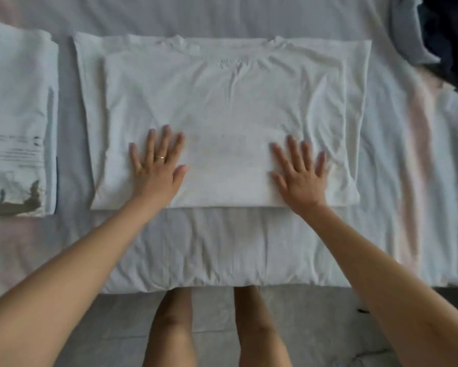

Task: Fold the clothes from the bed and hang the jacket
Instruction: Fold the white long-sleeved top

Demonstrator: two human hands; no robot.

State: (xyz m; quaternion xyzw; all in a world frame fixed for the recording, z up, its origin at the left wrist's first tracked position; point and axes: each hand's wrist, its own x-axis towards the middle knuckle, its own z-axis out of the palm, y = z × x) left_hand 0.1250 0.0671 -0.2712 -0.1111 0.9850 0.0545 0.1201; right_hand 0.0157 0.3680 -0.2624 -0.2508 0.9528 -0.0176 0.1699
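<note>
Both palms flat, fingers spread: my left hand (pixel 157 165) and right hand (pixel 300 176) press the white T-shirt (pixel 222 107). Left of my left hand sits a folded shirt (pixel 16 123).

Dark garment (pixel 447 35) cut by right edge — folded shirt (pixel 16 115) print blurred.

White T-shirt (pixel 222 102): lies flat before you, sleeves folded in, collar at its far edge.
Your left hand (pixel 156 168): pressed flat on the T-shirt's near left part, fingers spread, a ring (pixel 160 157) on one finger.
Your right hand (pixel 300 176): pressed flat on the T-shirt's near right part, fingers spread.
Folded stack (pixel 18 115): just left of the T-shirt, not touching it, with a printed piece on top.
Dark clothes (pixel 450 35): heaped well beyond the T-shirt's far right corner.
Bed sheet (pixel 222 247): pale and wrinkled, under and around the T-shirt.
</note>
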